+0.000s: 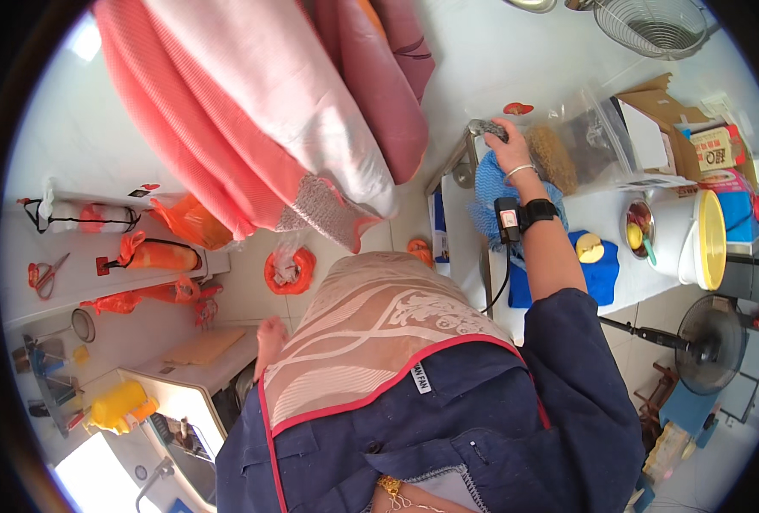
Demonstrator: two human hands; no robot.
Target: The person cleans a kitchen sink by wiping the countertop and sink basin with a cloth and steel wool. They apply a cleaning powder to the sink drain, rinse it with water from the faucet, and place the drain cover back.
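Note:
My right hand (511, 151), with a bracelet and a strapped wrist device, reaches over the white-topped table (655, 266). Its fingers are closed on a grey wire scourer (495, 130) at the table's far corner. Beneath the wrist lies a blue-and-white cloth (488, 186), bunched up. A tan fibrous bundle (551, 157) sits just right of the hand, beside a clear plastic bag (600, 138). Nearer me, a round pale-yellow thing (590, 247) rests on a blue cloth (604, 276). My left hand (270, 340) hangs beside my apron (379, 308), partly hidden, its fingers blurred.
Pink towels and cloths (258, 115) hang ahead of me. Right, a metal bowl (639, 224), a yellow-lidded white bucket (674, 237) and a cardboard box (668, 122) crowd the table. A fan (709, 343) stands behind it. Left is a counter (206, 353); an orange bag-lined bin (290, 269) is on the floor.

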